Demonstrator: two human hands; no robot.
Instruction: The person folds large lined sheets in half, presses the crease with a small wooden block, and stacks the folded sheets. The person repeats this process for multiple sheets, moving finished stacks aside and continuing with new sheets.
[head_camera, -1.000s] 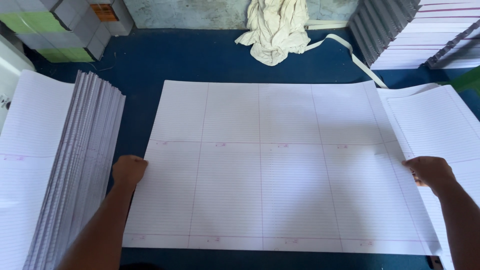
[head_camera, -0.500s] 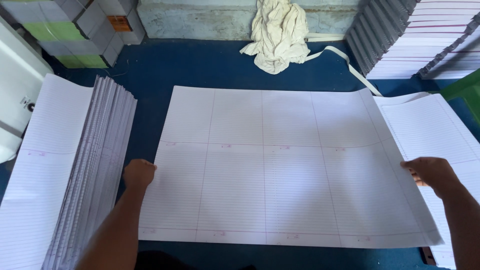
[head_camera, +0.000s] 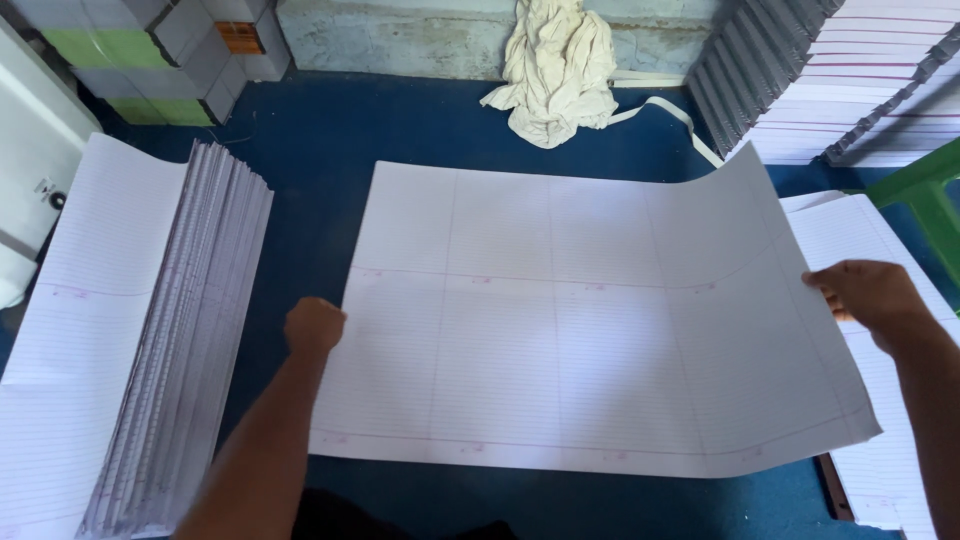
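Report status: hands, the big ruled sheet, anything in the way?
Left hand grips the ruled sheet at its left edge; right hand lifts the right edge, sheet curling up. Folded stack sits left, cloth beyond; neither touches it.

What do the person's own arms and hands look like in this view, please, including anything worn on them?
Both forearms are bare, with no sleeve showing up to the picture's edge. The left hand and the right hand wear no gloves; no ring, watch or bracelet is visible on either. No markings show on them.
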